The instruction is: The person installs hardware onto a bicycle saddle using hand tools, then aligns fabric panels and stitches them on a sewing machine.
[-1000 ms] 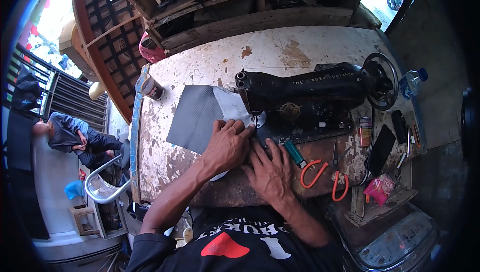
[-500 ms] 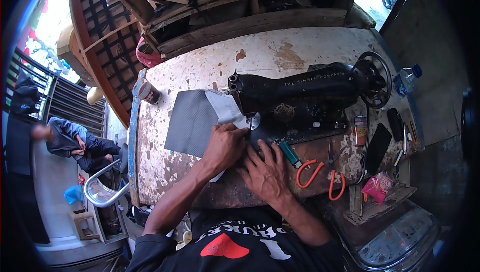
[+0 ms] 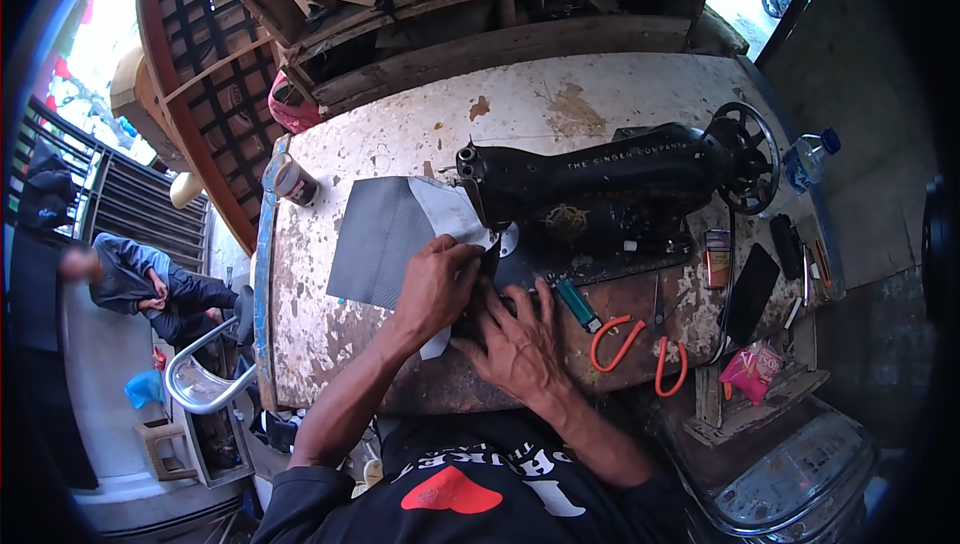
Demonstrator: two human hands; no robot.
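A black sewing machine [image 3: 600,169] stands on the worn table. Grey textured material with a white-backed flap [image 3: 385,244] lies to the left of its needle. My left hand [image 3: 437,282] is closed in a pinch on the edge of dark material just in front of the needle area. Beside it, my right hand [image 3: 517,339] rests palm down with fingers spread, its fingertips at the dark material and the front edge of the machine bed. What lies beneath my hands is mostly hidden.
Right of my hands lie a green lighter [image 3: 577,306], orange-handled scissors [image 3: 617,346], a black phone [image 3: 752,294] and a pink packet [image 3: 750,372]. A jar [image 3: 295,182] stands back left, a bottle [image 3: 810,159] far right. Another person [image 3: 140,279] sits at the left.
My left hand has drawn back slightly from the needle, lifting the edge of dark material. My right hand has shifted a little left, and the camera view has moved slightly.
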